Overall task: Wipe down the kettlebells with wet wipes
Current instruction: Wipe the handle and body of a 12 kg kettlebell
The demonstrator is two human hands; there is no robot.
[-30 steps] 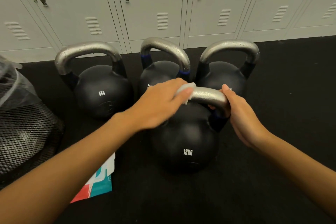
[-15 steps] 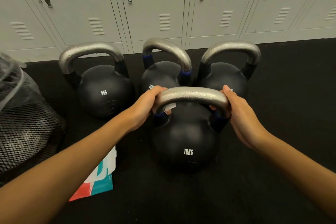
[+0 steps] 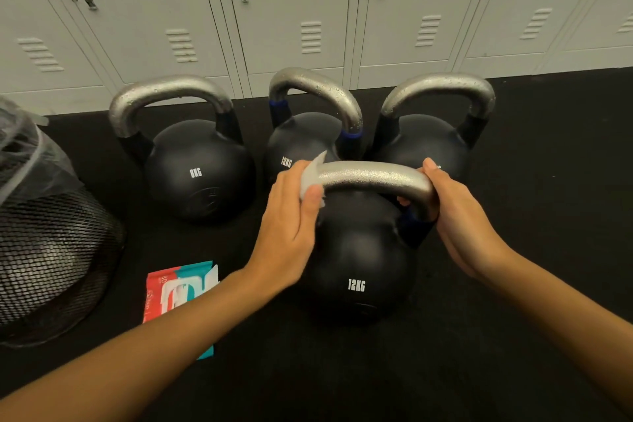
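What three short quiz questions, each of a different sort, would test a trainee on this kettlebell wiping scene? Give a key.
1. True or false: the left hand presses a wipe on the front kettlebell's handle.
2. Which weight is printed on the front kettlebell? A 8KG; B 12KG; C 20KG.
3. Fill in: the right hand grips the handle's ___ end.

Key: 1 true; 2 B; 3 right.

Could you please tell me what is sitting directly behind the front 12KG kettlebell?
Three more kettlebells stand behind the front kettlebell: an 8KG one, a 12KG one and a third, whose weight marking the right hand hides.
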